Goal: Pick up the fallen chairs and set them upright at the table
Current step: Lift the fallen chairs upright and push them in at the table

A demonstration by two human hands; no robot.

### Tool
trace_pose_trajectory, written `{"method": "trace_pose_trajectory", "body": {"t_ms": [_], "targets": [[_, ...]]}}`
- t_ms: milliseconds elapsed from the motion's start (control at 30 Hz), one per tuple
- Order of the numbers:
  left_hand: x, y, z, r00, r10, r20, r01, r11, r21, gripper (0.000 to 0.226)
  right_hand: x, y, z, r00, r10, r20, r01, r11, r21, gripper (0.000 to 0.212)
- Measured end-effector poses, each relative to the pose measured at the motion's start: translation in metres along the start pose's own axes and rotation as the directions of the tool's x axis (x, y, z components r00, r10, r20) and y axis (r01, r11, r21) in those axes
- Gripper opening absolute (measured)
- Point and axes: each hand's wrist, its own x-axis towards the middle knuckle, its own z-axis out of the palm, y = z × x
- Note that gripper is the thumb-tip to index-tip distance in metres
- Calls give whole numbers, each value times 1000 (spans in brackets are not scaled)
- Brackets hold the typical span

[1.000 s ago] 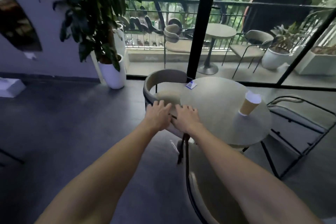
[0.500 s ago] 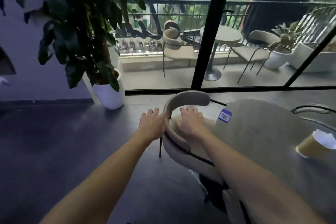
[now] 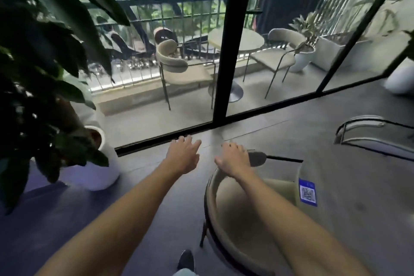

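A beige chair (image 3: 235,215) with a curved backrest and black frame stands upright just below me, its seat tucked against the round grey table (image 3: 358,197). My right hand (image 3: 233,159) lies flat on the far end of the backrest, fingers spread and not curled around it. To its left, my left hand (image 3: 184,154) hovers over the floor with fingers apart, touching nothing. A second chair (image 3: 363,127) shows at the right edge; only its curved back and black frame are visible, low beside the table.
A large potted plant in a white pot (image 3: 98,163) stands close on the left. A black-framed glass wall (image 3: 226,51) runs ahead, with a balcony table and chairs behind it. A blue sticker (image 3: 308,191) lies on the table. My shoe (image 3: 186,260) is beside the chair.
My left hand has come off the chair's backrest and moved out over the floor. My view has moved forward and over the chair, and the paper cup has left the frame.
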Motion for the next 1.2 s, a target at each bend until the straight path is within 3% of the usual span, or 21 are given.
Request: {"method": "trace_pose_trajectory", "body": {"t_ms": [333, 500, 667, 900, 1067, 1200], "targets": [[253, -19, -27, 935, 347, 78, -348, 938, -1, 44, 183, 38, -34, 951, 308, 10, -308, 949, 64, 51], [383, -7, -29, 851, 514, 104, -522, 851, 64, 47, 275, 69, -43, 869, 495, 25, -494, 861, 118, 54], [495, 23, -48, 721, 677, 147, -692, 715, 104, 49, 343, 100, -67, 741, 671, 33, -663, 722, 199, 55], [646, 136, -81, 508, 845, 164, -861, 493, 125, 49, 424, 206, -104, 530, 848, 5, -818, 510, 265, 50], [751, 255, -93, 402, 898, 177, -915, 391, 99, 50, 485, 330, -131, 461, 886, 45, -864, 437, 249, 54], [831, 348, -115, 367, 913, 180, -930, 363, 55, 49, 535, 438, -169, 414, 909, 39, -889, 395, 231, 53]]}}
